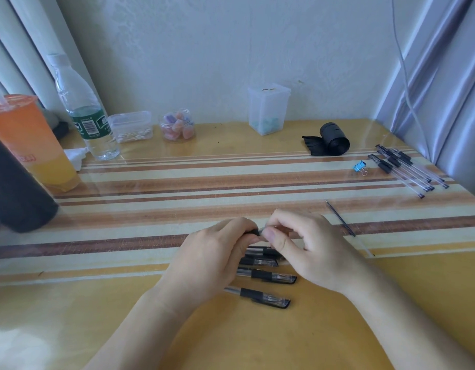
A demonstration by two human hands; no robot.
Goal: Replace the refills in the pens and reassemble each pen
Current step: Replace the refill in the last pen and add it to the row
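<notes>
My left hand (212,259) and my right hand (308,247) meet above the middle of the table, both pinching one clear pen with a black grip (255,232). Most of that pen is hidden by my fingers. Below my hands lie several capped clear pens with black grips (268,276), side by side, partly under my left hand. A loose thin refill (340,218) lies to the right of my right hand. A second bunch of clear pens (407,168) rests at the far right of the table.
A blue binder clip (360,166) and a black bag roll (331,140) lie at the back right. Along the wall stand a clear box (268,108), a jar of erasers (177,125), a low box (131,126), a water bottle (84,108) and an orange drink cup (28,140). A dark object (14,188) sits left.
</notes>
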